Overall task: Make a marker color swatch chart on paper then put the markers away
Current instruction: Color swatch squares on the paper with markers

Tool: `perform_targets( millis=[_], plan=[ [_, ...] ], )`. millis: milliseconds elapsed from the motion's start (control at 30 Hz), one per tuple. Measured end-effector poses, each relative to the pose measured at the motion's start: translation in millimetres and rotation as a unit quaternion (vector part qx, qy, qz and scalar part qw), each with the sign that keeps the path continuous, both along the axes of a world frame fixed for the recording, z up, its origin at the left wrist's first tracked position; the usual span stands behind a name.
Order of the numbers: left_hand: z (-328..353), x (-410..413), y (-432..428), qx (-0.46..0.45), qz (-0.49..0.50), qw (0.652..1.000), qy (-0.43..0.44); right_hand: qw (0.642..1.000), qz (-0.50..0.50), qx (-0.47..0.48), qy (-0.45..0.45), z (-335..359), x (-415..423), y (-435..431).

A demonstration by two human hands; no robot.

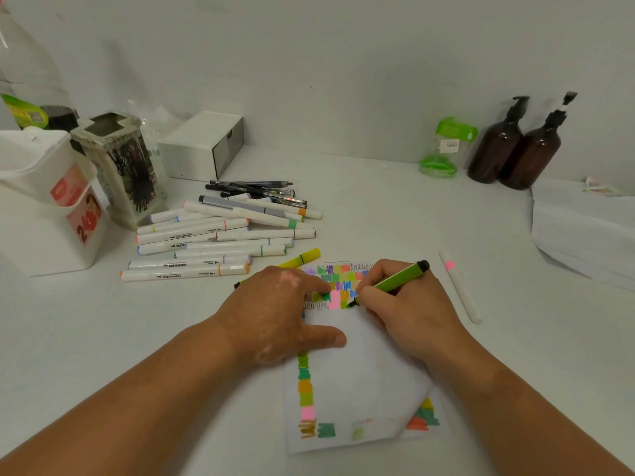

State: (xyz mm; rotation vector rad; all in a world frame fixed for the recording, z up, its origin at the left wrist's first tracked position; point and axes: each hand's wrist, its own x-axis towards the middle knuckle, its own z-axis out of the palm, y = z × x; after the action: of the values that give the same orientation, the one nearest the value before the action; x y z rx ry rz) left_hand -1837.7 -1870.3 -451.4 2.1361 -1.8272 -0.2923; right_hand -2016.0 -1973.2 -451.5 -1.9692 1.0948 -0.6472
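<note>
Right hand [409, 304] fingers curled round a green marker [395, 280], tip on the paper [357, 372] at centre near, left hand [278, 310] fingers flat on the paper, marker pile [213, 242] far left on the surface [395, 207].

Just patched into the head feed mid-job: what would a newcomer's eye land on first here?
The bright colour swatches on the paper at centre, where the right hand holds a green marker tip-down while the left hand pins the sheet. Back left lies a heap of white markers; two brown pump bottles stand far right.
</note>
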Motion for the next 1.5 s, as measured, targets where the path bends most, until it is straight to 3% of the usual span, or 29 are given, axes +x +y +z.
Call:
perform_targets(
  millis=[500,600,667,767,833,1033,1233,1400,1500],
  plan=[
    [-0.5,-0.2,0.7,-0.006,-0.006,1.000,-0.005,0.999,-0.023,-0.006,-0.032,1.1,-1.8,-1.3],
    [2.3,0.1,1.5,-0.101,0.012,0.993,0.055,0.982,-0.063,0.068,-0.164,6.6,-6.1,-3.5],
    [5.7,1.7,1.8,-0.179,0.031,0.973,0.143,0.961,-0.065,0.118,-0.240,13.5,-11.4,-4.0],
    [8.5,3.3,2.8,-0.190,0.027,0.926,0.325,0.950,-0.032,0.140,-0.278,18.9,-16.2,-2.7],
    [6.3,2.5,4.4,-0.174,-0.001,0.906,0.387,0.943,-0.007,0.160,-0.292,19.2,-16.5,-1.9],
    [6.1,-3.0,8.4,-0.147,-0.042,0.893,0.423,0.904,0.035,0.239,-0.353,21.6,-17.3,-2.2],
    [9.7,-5.5,6.9,-0.159,-0.023,0.895,0.416,0.904,0.069,0.219,-0.361,22.1,-16.7,1.9],
    [4.3,-2.0,2.4,-0.159,-0.011,0.853,0.496,0.904,0.078,0.219,-0.357,21.7,-16.8,4.1],
    [1.8,-1.8,2.1,-0.140,-0.036,0.845,0.515,0.907,0.082,0.211,-0.355,21.8,-15.5,5.5]
  ],
)
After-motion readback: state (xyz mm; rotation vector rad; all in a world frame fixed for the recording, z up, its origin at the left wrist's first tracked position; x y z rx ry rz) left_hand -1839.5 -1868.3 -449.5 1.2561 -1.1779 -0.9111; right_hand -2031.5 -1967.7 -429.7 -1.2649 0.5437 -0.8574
